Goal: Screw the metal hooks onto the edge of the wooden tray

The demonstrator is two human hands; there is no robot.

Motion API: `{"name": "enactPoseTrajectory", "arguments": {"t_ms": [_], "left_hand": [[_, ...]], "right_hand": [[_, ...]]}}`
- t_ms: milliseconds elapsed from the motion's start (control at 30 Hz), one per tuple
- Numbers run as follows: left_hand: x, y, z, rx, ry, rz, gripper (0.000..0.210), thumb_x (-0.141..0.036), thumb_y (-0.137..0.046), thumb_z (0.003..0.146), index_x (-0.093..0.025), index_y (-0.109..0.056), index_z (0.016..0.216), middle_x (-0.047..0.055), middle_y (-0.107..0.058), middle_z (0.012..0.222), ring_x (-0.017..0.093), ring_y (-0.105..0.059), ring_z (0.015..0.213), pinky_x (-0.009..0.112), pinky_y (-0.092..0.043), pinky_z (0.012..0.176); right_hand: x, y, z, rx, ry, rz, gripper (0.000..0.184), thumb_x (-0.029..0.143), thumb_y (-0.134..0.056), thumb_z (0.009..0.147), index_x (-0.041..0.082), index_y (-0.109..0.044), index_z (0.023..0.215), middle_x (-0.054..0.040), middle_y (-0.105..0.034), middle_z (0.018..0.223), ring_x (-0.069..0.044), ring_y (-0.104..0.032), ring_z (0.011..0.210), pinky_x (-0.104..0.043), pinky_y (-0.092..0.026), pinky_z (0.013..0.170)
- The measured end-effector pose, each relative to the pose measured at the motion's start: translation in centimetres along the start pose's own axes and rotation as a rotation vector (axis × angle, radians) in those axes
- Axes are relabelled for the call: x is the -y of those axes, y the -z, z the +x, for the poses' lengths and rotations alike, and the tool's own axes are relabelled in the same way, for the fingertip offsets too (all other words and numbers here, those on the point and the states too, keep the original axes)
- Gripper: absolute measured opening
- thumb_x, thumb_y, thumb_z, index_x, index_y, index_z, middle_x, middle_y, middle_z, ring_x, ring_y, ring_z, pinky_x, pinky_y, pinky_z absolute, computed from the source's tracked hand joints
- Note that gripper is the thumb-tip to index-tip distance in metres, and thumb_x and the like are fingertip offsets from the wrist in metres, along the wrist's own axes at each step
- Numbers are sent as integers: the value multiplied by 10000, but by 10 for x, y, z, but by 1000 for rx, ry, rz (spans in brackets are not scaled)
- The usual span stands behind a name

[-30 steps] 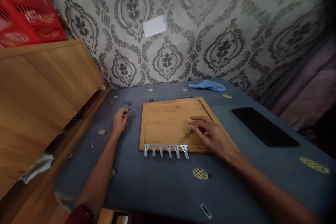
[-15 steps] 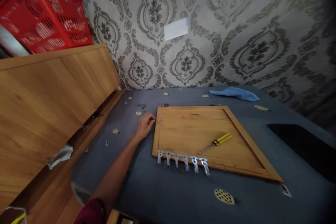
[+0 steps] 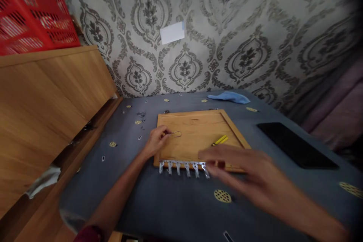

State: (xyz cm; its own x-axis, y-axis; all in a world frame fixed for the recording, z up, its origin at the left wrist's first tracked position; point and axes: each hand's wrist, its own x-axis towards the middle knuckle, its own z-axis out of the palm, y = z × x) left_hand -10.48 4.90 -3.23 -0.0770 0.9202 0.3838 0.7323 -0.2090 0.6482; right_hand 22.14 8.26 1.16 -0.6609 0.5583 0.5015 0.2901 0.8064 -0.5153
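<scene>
My left hand (image 3: 158,138) is closed in a pinch on a thin, curved wire hook (image 3: 177,134), held over the left part of a framed wooden panel (image 3: 187,128). Blurred by motion, my right hand (image 3: 241,164) reaches over the panel's near edge with fingers stretched and thumb apart; nothing shows in it. Several silver metal clips (image 3: 187,169) hang in a row along that edge, the rightmost close to my right fingertips. On the panel lies a screwdriver with a yellow and black handle (image 3: 221,140), its shaft hidden behind my right hand.
The panel lies on a grey sheet (image 3: 136,204) with a pineapple print. Small metal bits (image 3: 141,114) lie behind my left hand. A blue cloth (image 3: 229,97) and a black flat slab (image 3: 295,145) are farther right. At left stands a wooden cabinet (image 3: 51,94) under a red basket (image 3: 36,15).
My left hand has moved from beside the panel's left edge to over it, and the wire hook now shows. My right hand has come into view from the right. The camera view has shifted right.
</scene>
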Motion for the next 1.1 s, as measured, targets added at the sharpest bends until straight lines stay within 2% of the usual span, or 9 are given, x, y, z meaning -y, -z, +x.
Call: {"name": "enactPoseTrajectory", "arguments": {"t_ms": [100,133,200,300,433,567,667,867,1100], "left_hand": [[-12,-6,-1,42,-10,-26,265,-373,-587,976,-143,-629,1101,63,-658,1049,158,-650,884,340,-578,781],[-16,-7,-1,58,-14,-36,260,-374,-588,976,-141,-632,1082,59,-659,1028,152,-649,867,333,-576,770],[-23,-8,-2,85,-21,-61,255,-379,-587,976,-138,-636,1040,48,-660,980,142,-644,832,317,-572,745],[-30,-8,-2,101,-11,-116,251,-385,-593,967,-139,-643,967,32,-661,891,130,-636,776,277,-548,685],[-34,-7,-1,101,30,-204,215,-384,-608,920,-179,-673,917,21,-683,822,132,-642,757,226,-498,648],[-39,-8,-2,114,68,-267,220,-384,-622,872,-176,-684,909,23,-695,826,142,-644,765,231,-489,666],[-47,-8,-3,134,81,-279,226,-387,-630,857,-177,-690,917,26,-706,846,150,-648,792,242,-499,703],[-61,-7,-5,199,82,-255,235,-391,-616,853,-187,-706,927,34,-729,865,167,-666,820,263,-521,736],[-63,-8,-8,235,61,-226,244,-403,-614,863,-190,-719,919,38,-742,865,181,-689,818,281,-539,751]], "right_hand": [[-13,-19,48,3,-17,45,309,454,-539,967,300,-689,1189,-77,-719,1032,-213,-701,786,-352,-616,668],[-18,-24,56,-34,8,53,306,422,-525,967,261,-704,1156,-79,-714,949,-193,-678,694,-341,-603,619],[-26,-32,61,18,46,89,288,345,-515,963,218,-715,1126,-69,-683,863,-166,-643,628,-310,-575,572],[-31,-38,54,64,72,160,262,289,-504,961,216,-735,1060,-62,-662,839,-164,-639,681,-286,-540,568],[-30,-38,45,55,45,234,240,281,-519,960,218,-745,1014,-53,-672,840,-172,-639,749,-308,-528,654],[-29,-39,40,26,5,281,209,309,-570,958,213,-727,1058,-49,-671,880,-170,-631,791,-304,-508,674],[-28,-42,37,28,28,322,213,323,-592,956,199,-720,1071,-48,-663,881,-161,-621,791,-289,-494,667],[-27,-50,33,89,79,363,176,260,-587,966,165,-726,1016,-38,-643,825,-132,-589,710,-265,-456,645],[-28,-57,30,169,63,340,135,238,-611,959,171,-720,1004,-46,-696,869,-133,-627,764,-267,-485,707]]}}
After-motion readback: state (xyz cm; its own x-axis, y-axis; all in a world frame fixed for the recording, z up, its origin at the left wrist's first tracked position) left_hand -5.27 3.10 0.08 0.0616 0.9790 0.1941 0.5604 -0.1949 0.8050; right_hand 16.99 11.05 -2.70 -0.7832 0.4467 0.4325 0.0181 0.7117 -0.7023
